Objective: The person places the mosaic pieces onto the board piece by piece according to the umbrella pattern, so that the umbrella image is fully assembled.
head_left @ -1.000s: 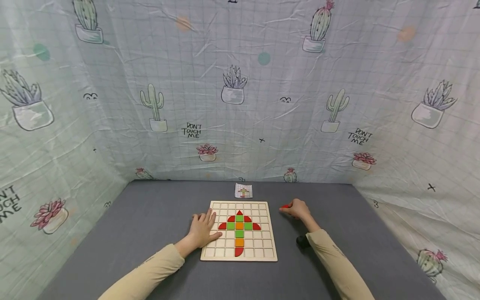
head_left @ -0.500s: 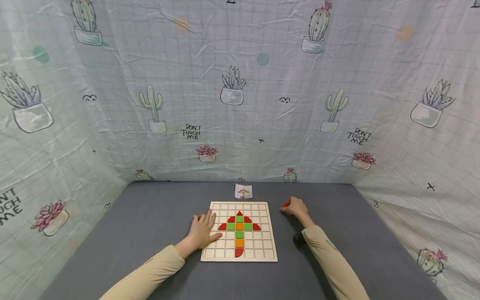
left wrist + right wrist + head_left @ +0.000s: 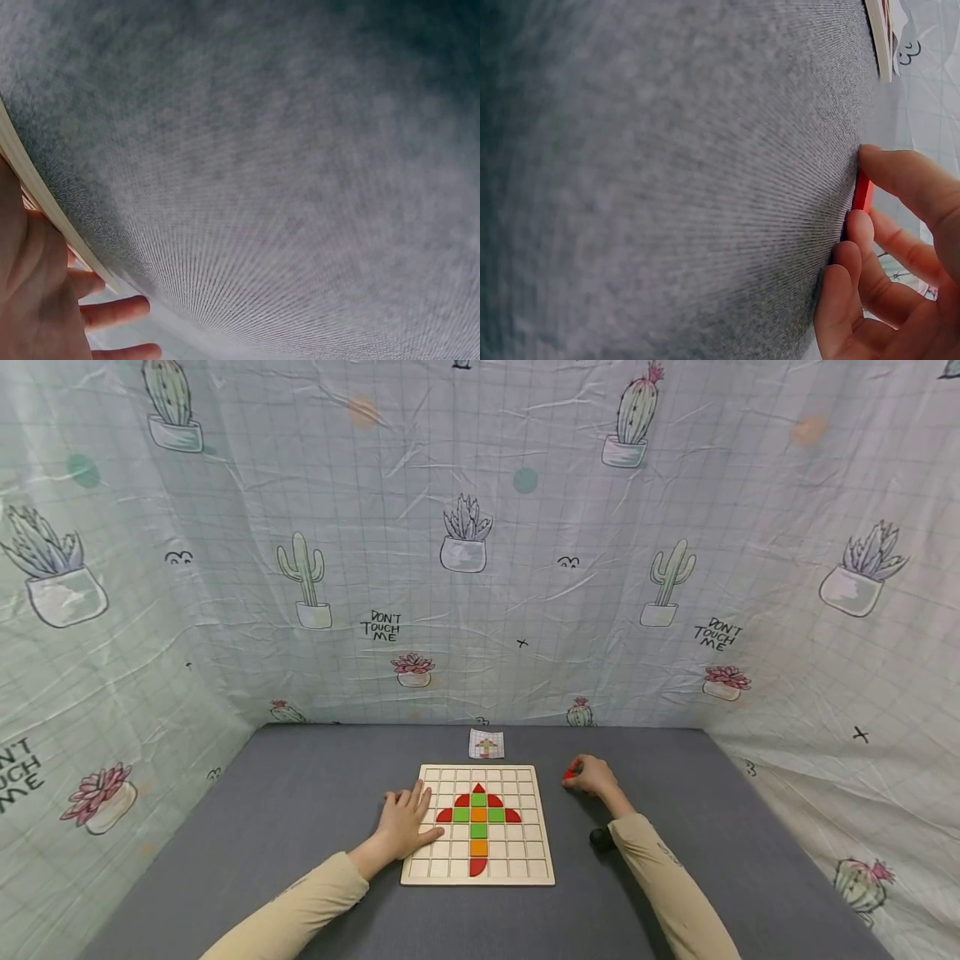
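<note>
A light wooden grid board (image 3: 442,867) lies on the dark grey table, holding red, green and orange flat tiles (image 3: 478,815) laid out in a plane-like figure. My left hand (image 3: 402,822) rests on the board's left edge with its fingers spread. To the right of the board, my right hand (image 3: 592,775) pinches a small red tile (image 3: 863,192) between thumb and fingers, low at the table surface. The tile's exact shape is partly hidden by the fingers.
A small printed card (image 3: 487,744) with a similar coloured figure lies behind the board. A black round object (image 3: 601,840) shows beside the right sleeve. A patterned cloth (image 3: 465,610) hangs behind the table (image 3: 330,777).
My right hand stays right of the board with the red tile, shifting only slightly while its fingers adjust on it. The left hand keeps its place on the board.
</note>
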`<state>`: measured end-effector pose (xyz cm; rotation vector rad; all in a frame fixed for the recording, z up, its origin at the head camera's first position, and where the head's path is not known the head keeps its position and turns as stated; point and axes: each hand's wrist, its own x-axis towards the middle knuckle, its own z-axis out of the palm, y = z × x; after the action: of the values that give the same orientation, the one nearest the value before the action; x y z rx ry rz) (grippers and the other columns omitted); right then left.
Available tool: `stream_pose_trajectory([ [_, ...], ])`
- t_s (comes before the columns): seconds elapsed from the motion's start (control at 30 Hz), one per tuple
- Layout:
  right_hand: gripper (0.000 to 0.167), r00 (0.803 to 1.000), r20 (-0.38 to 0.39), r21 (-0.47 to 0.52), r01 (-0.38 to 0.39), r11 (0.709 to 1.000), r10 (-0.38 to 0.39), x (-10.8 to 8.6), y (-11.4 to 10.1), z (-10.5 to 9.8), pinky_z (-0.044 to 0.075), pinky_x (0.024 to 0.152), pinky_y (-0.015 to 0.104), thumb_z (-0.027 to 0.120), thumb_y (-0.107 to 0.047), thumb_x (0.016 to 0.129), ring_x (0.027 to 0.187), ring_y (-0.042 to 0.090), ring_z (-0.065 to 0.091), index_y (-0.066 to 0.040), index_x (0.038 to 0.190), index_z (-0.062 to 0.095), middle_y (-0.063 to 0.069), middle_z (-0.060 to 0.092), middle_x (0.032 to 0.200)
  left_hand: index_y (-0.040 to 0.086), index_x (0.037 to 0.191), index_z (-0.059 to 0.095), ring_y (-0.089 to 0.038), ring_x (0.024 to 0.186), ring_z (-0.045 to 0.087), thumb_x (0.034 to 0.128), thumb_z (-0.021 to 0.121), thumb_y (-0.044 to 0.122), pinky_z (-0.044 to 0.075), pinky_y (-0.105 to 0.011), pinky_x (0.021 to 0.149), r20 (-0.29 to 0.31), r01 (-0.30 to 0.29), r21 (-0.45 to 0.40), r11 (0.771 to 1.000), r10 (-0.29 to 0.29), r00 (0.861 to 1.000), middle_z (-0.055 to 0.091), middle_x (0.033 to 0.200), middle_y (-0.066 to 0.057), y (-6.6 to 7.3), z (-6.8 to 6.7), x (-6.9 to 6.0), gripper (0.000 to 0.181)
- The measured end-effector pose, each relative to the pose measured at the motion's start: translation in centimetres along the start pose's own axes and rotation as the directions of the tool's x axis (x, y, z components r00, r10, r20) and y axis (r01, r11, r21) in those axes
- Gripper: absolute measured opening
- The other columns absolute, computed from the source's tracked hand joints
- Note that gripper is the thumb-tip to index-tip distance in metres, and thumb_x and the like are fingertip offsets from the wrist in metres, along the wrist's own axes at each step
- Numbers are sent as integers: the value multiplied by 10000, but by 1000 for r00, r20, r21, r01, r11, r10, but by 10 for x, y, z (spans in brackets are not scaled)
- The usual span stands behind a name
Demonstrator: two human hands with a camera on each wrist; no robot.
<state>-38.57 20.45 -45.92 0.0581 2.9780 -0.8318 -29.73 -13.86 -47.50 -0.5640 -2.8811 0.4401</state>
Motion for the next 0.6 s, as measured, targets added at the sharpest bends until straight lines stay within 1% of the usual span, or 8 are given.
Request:
stream_pose_trajectory([
  [0.1,365,1000,-3,-2,6,1000,-6,0,1,0,425,492,281,722,-248,738,574,180,531,-50,1018,598,145,599,964,85,1331,420,-273,1081,474,846,347,631,347,-493,829,5,1,-2,1000,-1,1000,405,1380,-113,0,-1,0,734],
  [0.27,357,1000,1,-15,22,1000,-22,2,3,0,398,470,273,723,-272,735,549,172,517,-88,1016,604,159,585,1010,90,1337,413,-268,1087,469,845,344,634,346,-493,831,15,5,2,1000,-5,1000,398,1386,-109,0,-2,0,736],
  [0.4,313,998,-1,18,57,998,-57,1,3,-3,390,462,269,734,-262,723,526,153,503,-113,974,619,160,585,1051,99,1337,414,-264,1083,471,843,337,641,348,-489,828,17,8,17,1000,-9,1000,400,1386,-103,0,-1,0,738],
  [0.47,298,996,-6,46,92,995,-91,0,4,-3,395,456,265,740,-241,717,511,142,506,-106,957,625,156,620,971,101,1335,417,-263,1080,473,841,336,643,350,-489,828,12,9,23,1000,-9,1000,404,1384,-101,0,0,0,738],
  [0.53,289,992,-6,78,124,989,-124,-2,4,-4,399,451,263,741,-216,716,497,141,515,-91,950,629,130,643,827,102,1335,418,-264,1078,475,840,338,643,352,-488,828,7,8,26,1000,-8,1000,405,1384,-99,1,0,0,738],
  [0.6,283,988,-8,101,151,983,-151,-3,3,-4,395,448,257,741,-202,716,487,151,528,-84,947,630,85,630,670,103,1334,420,-262,1074,477,839,339,645,352,-486,827,1,8,28,1000,-8,1000,406,1383,-98,1,0,0,738],
])
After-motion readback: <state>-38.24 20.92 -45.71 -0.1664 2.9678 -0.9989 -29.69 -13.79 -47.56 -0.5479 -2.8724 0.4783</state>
